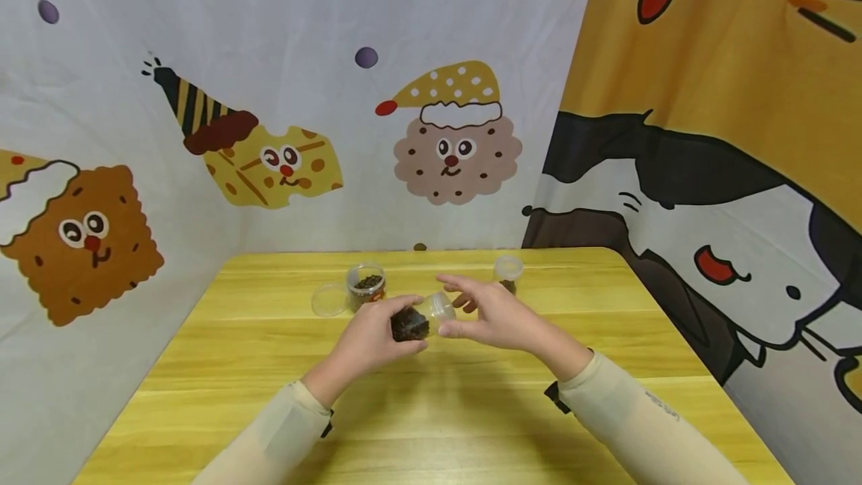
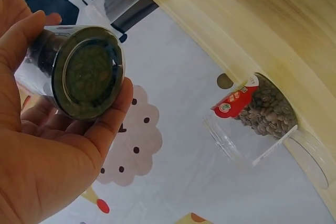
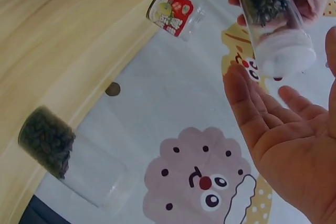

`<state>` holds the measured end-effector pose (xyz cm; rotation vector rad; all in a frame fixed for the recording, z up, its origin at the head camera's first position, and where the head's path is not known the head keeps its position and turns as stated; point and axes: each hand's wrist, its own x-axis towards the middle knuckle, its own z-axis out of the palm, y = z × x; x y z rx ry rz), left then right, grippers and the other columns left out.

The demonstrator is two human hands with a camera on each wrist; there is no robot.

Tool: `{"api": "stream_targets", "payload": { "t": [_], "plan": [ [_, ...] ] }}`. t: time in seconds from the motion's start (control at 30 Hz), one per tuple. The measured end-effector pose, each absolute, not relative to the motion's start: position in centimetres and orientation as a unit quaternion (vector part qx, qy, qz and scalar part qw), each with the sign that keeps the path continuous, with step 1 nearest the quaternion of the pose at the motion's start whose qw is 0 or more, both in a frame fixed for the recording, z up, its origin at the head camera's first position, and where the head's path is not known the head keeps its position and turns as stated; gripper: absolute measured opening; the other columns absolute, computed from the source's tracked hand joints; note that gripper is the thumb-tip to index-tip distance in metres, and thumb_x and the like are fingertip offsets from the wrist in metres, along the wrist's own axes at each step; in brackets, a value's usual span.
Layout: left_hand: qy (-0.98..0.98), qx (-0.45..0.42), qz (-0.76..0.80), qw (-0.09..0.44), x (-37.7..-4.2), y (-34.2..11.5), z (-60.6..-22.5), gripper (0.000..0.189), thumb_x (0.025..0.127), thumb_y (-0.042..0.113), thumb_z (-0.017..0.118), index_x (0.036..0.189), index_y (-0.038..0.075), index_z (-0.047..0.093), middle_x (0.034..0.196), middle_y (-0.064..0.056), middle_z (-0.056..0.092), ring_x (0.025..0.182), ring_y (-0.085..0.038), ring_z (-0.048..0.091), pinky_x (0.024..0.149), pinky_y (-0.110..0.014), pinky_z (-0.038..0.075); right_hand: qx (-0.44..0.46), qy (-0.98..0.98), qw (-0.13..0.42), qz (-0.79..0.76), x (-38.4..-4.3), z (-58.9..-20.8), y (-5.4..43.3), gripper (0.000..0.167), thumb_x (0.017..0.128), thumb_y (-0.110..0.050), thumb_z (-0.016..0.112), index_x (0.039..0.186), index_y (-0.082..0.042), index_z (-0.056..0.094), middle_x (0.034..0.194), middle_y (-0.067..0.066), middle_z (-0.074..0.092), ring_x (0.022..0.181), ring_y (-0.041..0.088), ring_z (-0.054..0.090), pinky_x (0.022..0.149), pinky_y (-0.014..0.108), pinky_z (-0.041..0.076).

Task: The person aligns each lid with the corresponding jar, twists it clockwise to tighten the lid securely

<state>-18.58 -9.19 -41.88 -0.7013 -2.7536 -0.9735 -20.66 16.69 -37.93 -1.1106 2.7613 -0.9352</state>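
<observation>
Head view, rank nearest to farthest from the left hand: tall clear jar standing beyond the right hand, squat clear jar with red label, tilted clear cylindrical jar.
1. Tilted clear cylindrical jar: in the left hand.
2. Squat clear jar with red label: just beyond that hand.
3. Tall clear jar: farther right, beyond the right hand.

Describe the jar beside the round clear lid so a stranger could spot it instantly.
On the yellow wood-grain table, look near the far edge, left of centre. There stands a squat, clear jar of brown bean-like pieces, a round transparent lid to its left. Unlike the slim clear container standing farther right, it shows a red label.
</observation>
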Motion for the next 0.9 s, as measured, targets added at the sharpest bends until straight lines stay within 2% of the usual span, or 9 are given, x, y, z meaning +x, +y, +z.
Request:
{"api": "stream_targets", "payload": {
  "t": [0.07, 0.17, 0.4, 0.7, 0.9],
  "plan": [
    [-0.915, -0.229, -0.324, 0.069, -18.52, -9.28, -41.93, 0.068, 0.082, 0.028, 0.095, 0.143, 0.014, 0.069, 0.136, -0.008, 0.075, 0.111, -0.025, 0.075, 0.091, -0.044, 0.064, -0.367, 0.884, 0.001, -0.290, -20.62, -37.80, 16.93, 0.082, 0.094, -0.046, 0.082, 0.163, -0.019, 0.046, 0.149, 0.007, 0.067, 0.118, 0.024, 0.075, 0.094, 0.044, 0.064],
    [-0.917, -0.227, -0.319, 0.068, -18.50, -9.38, -42.03, 0.068, 0.082, 0.028, 0.095, 0.143, 0.014, 0.069, 0.136, -0.008, 0.075, 0.112, -0.025, 0.075, 0.092, -0.044, 0.063, -0.393, 0.876, -0.016, -0.279, -20.64, -37.66, 17.17, 0.079, 0.093, -0.038, 0.086, 0.161, -0.019, 0.050, 0.154, 0.006, 0.063, 0.120, 0.024, 0.073, 0.099, 0.044, 0.062],
    [-0.918, -0.239, -0.309, 0.068, -18.44, -9.30, -42.01, 0.069, 0.082, 0.030, 0.095, 0.143, 0.013, 0.068, 0.137, -0.008, 0.074, 0.114, -0.026, 0.075, 0.093, -0.045, 0.063, -0.421, 0.865, -0.025, -0.274, -20.54, -37.69, 17.11, 0.056, 0.097, -0.025, 0.083, 0.147, -0.012, 0.064, 0.140, 0.006, 0.072, 0.115, 0.023, 0.074, 0.096, 0.044, 0.063],
    [-0.921, -0.241, -0.301, 0.059, -18.46, -9.14, -42.07, 0.069, 0.082, 0.027, 0.096, 0.143, 0.013, 0.068, 0.138, -0.009, 0.074, 0.116, -0.027, 0.074, 0.095, -0.045, 0.063, -0.394, 0.879, -0.006, -0.270, -20.61, -38.27, 16.87, 0.052, 0.103, -0.036, 0.074, 0.147, -0.010, 0.064, 0.126, 0.002, 0.077, 0.106, 0.017, 0.073, 0.092, 0.042, 0.063],
    [-0.924, -0.242, -0.290, 0.065, -18.52, -9.04, -42.21, 0.069, 0.081, 0.028, 0.096, 0.142, 0.013, 0.069, 0.138, -0.008, 0.074, 0.117, -0.026, 0.074, 0.096, -0.044, 0.063, -0.372, 0.885, 0.012, -0.279, -20.53, -38.35, 16.78, 0.053, 0.104, -0.038, 0.072, 0.148, -0.010, 0.064, 0.122, 0.003, 0.078, 0.106, 0.015, 0.073, 0.093, 0.041, 0.063]
  ]
}}
